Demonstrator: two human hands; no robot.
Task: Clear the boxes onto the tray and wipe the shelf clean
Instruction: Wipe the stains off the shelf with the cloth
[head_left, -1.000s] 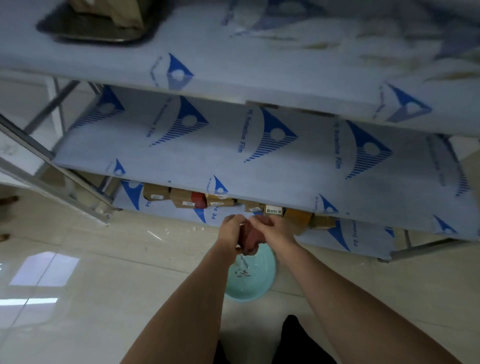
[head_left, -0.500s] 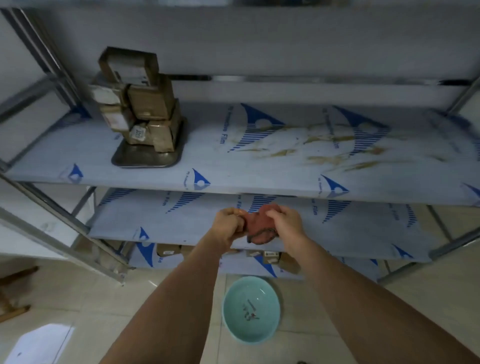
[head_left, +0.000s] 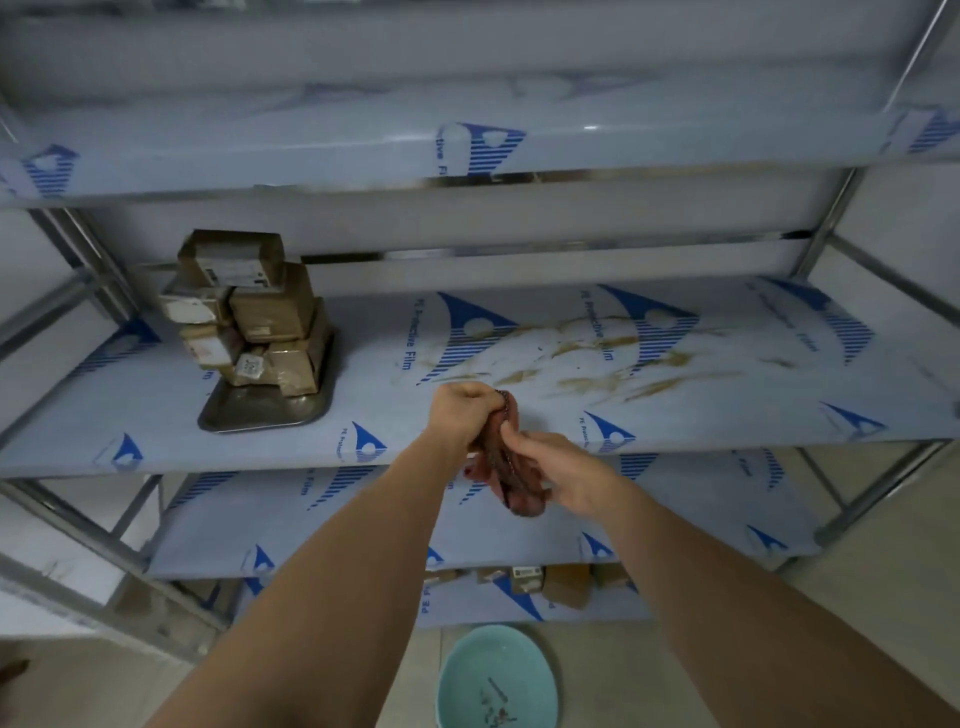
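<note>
Brown cardboard boxes (head_left: 249, 312) sit stacked on a metal tray (head_left: 262, 410) near the shelf's (head_left: 727, 415) left end. Brown smears streak the shelf's middle. A reddish cloth (head_left: 506, 457) hangs bunched before its front edge.

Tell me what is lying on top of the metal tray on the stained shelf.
A stack of taped cardboard boxes stands on the tray, piled several layers high. The boxes hide most of the tray's floor, so anything beneath them cannot be seen.

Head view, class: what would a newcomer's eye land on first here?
Probably the brown stains smeared across the middle shelf. Just in front, the left hand and right hand grip a reddish cloth. At the shelf's left end, boxes are stacked on a metal tray.
</note>
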